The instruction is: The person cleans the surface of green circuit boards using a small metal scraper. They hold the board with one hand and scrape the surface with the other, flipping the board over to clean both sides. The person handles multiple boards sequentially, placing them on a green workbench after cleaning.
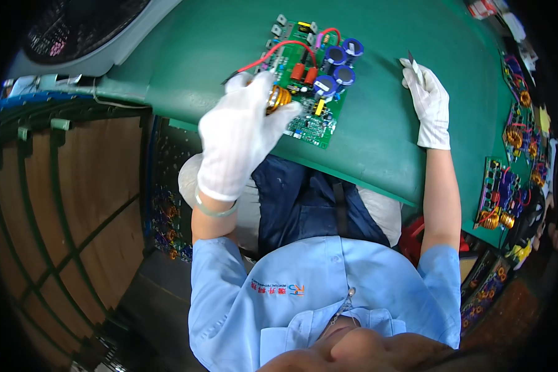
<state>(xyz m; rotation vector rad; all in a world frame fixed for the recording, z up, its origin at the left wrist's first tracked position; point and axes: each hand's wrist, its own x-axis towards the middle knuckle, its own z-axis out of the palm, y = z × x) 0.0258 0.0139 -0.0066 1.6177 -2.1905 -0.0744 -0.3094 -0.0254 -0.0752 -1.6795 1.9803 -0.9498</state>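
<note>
A green circuit board (pixel 319 133) lies near the front edge of the green table, crowded with parts. My left hand (pixel 235 133), in a white glove, curls round a copper-wound coil (pixel 279 99) at the board's left side, the thumb reaching over its lower part. Blue-sleeved capacitors (pixel 345 75) stand on the board's right, beside two red components (pixel 304 74). A red wire (pixel 285 43) arcs from the board to a dark end by my left fingers. Off to the right, over the table, my gloved right hand (pixel 429 102) pinches a slim pointed tool (pixel 415 67); its exact kind is unclear.
Several similar boards with copper coils line the right side, the nearest being a board (pixel 501 195) at the table's edge. At the upper left stands a grey-framed fan (pixel 84 31). Green-framed wooden panels (pixel 74 204) are at the left, below table height.
</note>
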